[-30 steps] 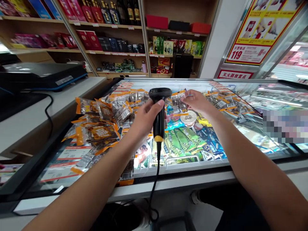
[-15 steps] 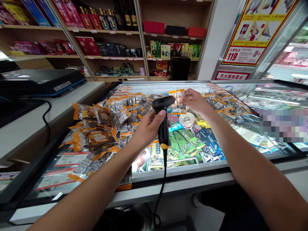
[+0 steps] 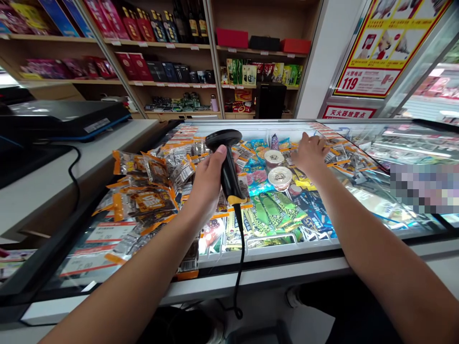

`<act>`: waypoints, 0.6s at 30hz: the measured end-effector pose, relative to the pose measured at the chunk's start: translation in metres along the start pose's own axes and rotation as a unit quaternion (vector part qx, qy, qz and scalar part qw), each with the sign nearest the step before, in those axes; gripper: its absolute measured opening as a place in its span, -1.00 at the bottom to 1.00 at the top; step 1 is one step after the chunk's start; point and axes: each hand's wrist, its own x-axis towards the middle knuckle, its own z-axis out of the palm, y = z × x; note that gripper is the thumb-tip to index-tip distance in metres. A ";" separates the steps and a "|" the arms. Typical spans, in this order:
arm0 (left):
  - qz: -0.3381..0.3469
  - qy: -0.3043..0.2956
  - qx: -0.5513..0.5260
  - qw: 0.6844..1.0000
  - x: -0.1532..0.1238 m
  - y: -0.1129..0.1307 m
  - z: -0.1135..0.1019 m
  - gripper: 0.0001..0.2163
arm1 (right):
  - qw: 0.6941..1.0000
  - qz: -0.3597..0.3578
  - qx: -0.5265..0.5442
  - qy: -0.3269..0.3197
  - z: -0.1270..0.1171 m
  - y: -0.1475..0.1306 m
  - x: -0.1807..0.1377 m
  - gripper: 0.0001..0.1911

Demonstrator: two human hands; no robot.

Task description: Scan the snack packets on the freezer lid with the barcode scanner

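My left hand (image 3: 208, 184) is wrapped round the handle of a black barcode scanner (image 3: 229, 167), thumb near its head, and a cable hangs from its yellow-banded end. Over the right side of the glass freezer lid, my right hand (image 3: 310, 154) has its fingers apart. A small clear packet (image 3: 288, 157) with orange edging shows beside its thumb, partly covered by the hand. To the left of the scanner lies a large heap of orange-edged snack packets (image 3: 150, 200). A smaller group of the same packets (image 3: 353, 155) rests to the right of my right hand.
Beneath the glass are white-lidded tubs (image 3: 280, 177) and green frozen packs (image 3: 274, 210). Price labels (image 3: 109, 232) lie at the left. A counter (image 3: 32, 191) bears a black flat device (image 3: 68, 117). Stocked shelves (image 3: 172, 86) stand behind, with a red-and-yellow poster (image 3: 380, 52) at right.
My right hand has moved right, away from the scanner; the packet it held up before the scanner is no longer there. My left hand has shifted the scanner left and slightly up.
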 end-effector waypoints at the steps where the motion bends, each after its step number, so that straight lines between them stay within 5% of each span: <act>1: 0.008 0.013 -0.008 1.000 0.001 0.002 -0.001 -0.53 | 0.999 -0.025 0.002 0.028 0.001 -0.005 -0.005 -0.31; 4: 0.020 0.035 -0.018 0.999 0.002 0.009 -0.003 -0.52 | 0.979 -0.163 0.123 -0.018 -0.001 -0.037 -0.028 -0.51; 7: 0.023 0.046 -0.017 0.999 0.000 0.014 -0.004 -0.52 | 0.917 -0.218 0.263 -0.207 -0.002 -0.073 -0.054 -0.62; 11: 0.024 0.044 -0.013 0.999 0.000 0.014 -0.005 -0.54 | 0.862 -0.201 0.317 -0.341 -0.003 -0.088 -0.069 -0.63; 15: 0.012 0.025 -0.006 1.000 0.000 0.010 -0.005 -0.53 | 0.829 -0.129 0.391 -0.379 -0.009 -0.072 -0.054 -0.68; 18: 0.009 -0.005 0.009 1.000 -0.004 0.010 -0.002 -0.55 | 0.821 -0.042 0.453 -0.345 -0.016 -0.058 -0.037 -0.75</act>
